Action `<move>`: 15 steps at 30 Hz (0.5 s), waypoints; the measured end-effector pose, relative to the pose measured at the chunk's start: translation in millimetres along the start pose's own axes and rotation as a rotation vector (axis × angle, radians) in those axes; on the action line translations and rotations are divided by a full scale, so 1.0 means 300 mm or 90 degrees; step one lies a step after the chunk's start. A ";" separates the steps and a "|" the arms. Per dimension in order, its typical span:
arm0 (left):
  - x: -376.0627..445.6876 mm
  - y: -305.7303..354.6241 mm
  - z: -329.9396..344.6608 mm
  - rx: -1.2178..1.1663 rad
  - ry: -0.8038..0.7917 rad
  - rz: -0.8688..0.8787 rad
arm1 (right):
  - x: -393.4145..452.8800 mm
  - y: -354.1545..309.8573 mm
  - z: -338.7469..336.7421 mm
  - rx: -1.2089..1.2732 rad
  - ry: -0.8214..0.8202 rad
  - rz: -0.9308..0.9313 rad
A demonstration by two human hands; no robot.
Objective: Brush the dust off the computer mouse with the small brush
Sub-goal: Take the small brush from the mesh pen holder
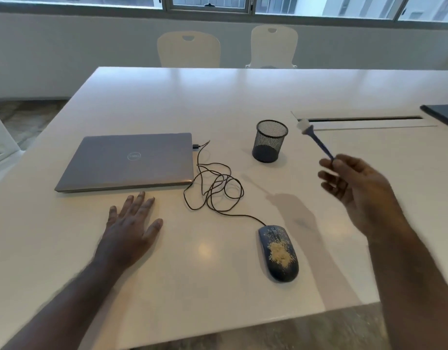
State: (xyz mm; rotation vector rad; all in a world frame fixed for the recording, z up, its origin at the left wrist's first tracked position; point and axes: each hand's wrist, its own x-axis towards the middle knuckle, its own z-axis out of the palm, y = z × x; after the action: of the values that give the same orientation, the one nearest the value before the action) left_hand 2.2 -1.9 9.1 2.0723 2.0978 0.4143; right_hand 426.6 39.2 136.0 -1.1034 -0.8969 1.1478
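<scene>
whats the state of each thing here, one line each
laptop: lid closed, cable plugged in
mouse: dusty, lying untouched
small brush: held in the air, bristles up
mesh cup: upright
right hand: gripping brush handle
left hand: flat on table

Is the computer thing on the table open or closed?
Closed. The laptop lies flat on the table, its lid down with the round logo facing up; no screen or keys show.
</scene>
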 end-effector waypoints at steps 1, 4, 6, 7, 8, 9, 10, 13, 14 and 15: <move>-0.005 0.008 -0.006 -0.008 0.025 0.007 | -0.037 0.036 -0.021 0.010 -0.003 0.038; -0.027 0.049 -0.027 -0.040 0.109 0.033 | -0.145 0.148 -0.073 0.002 0.013 0.132; -0.044 0.106 -0.037 -0.074 0.143 0.064 | -0.206 0.210 -0.097 -0.022 0.038 0.174; -0.054 0.144 -0.039 -0.094 0.150 0.086 | -0.231 0.234 -0.106 -0.031 0.049 0.185; -0.065 0.187 -0.039 -0.114 0.151 0.110 | -0.253 0.253 -0.112 -0.038 0.059 0.191; -0.077 0.233 -0.036 -0.131 0.145 0.135 | -0.270 0.265 -0.117 -0.047 0.068 0.190; -0.088 0.278 -0.030 -0.143 0.131 0.162 | -0.283 0.274 -0.118 -0.060 0.075 0.186; -0.120 0.402 0.004 -0.146 0.040 0.235 | -0.314 0.295 -0.114 -0.115 0.079 0.175; -0.126 0.437 0.019 -0.138 0.001 0.252 | -0.322 0.300 -0.109 -0.135 0.077 0.174; -0.129 0.469 0.035 -0.128 -0.033 0.264 | -0.328 0.304 -0.105 -0.156 0.074 0.171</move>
State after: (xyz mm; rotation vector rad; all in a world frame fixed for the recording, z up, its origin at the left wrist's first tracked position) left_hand 140.3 -39.8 39.7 2.3564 1.5187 0.5892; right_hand 414.9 -58.9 40.0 -1.5113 -0.8305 1.1986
